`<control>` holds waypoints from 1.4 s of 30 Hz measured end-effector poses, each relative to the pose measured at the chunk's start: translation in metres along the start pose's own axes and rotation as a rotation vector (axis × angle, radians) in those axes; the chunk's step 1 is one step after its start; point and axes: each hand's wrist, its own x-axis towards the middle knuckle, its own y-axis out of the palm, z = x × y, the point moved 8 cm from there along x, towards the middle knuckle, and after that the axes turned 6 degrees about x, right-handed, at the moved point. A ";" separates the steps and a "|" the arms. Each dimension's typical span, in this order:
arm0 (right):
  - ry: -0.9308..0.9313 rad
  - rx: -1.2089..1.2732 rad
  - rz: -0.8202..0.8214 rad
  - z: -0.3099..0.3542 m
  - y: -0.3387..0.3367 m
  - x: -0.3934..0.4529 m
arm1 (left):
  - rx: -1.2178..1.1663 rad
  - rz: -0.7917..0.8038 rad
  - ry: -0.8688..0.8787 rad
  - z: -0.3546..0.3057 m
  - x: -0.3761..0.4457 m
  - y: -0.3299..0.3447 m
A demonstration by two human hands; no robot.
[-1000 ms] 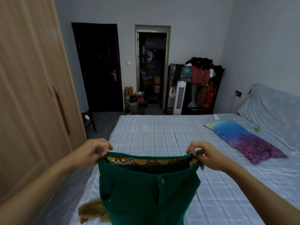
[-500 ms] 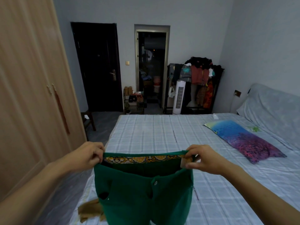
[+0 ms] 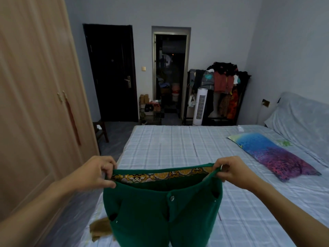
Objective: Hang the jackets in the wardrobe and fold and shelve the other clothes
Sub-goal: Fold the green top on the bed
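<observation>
A pair of green trousers (image 3: 153, 209) with a yellow patterned lining at the waistband hangs in the air over the near edge of the bed (image 3: 170, 145). My left hand (image 3: 97, 172) pinches the left end of the waistband and my right hand (image 3: 231, 169) pinches the right end, holding it stretched wide with the front button facing me. The legs drop out of view at the bottom. A tan garment (image 3: 99, 229) lies on the bed's near left corner, partly hidden behind the trousers. The wooden wardrobe (image 3: 35, 104) stands at the left, its doors closed.
A blue and purple pillow (image 3: 270, 154) lies on the right of the bed. At the far wall stand a loaded clothes rack (image 3: 222, 82), a white tower fan (image 3: 200, 106), a shoe shelf (image 3: 150, 111), a dark door and an open doorway. A stool (image 3: 100, 129) sits by the wardrobe.
The trousers stay held by the waistband in both hands. They shifted a little left and lower, then back right, with the waistband now stretched wider.
</observation>
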 end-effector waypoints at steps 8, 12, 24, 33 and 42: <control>-0.083 -0.047 0.067 0.007 0.006 -0.005 | 0.102 -0.098 0.072 0.010 -0.006 -0.001; -0.183 -0.221 0.149 0.020 0.011 -0.003 | 0.131 -0.021 0.149 0.007 -0.007 0.005; -0.115 -0.274 0.145 0.012 0.015 0.003 | 0.211 -0.121 0.156 0.004 -0.011 0.002; -0.099 -0.244 0.002 0.003 0.018 0.000 | 0.204 -0.091 0.088 0.010 -0.031 0.019; -0.075 -0.084 -0.030 -0.004 0.023 -0.006 | 0.209 -0.014 0.126 0.003 -0.050 0.030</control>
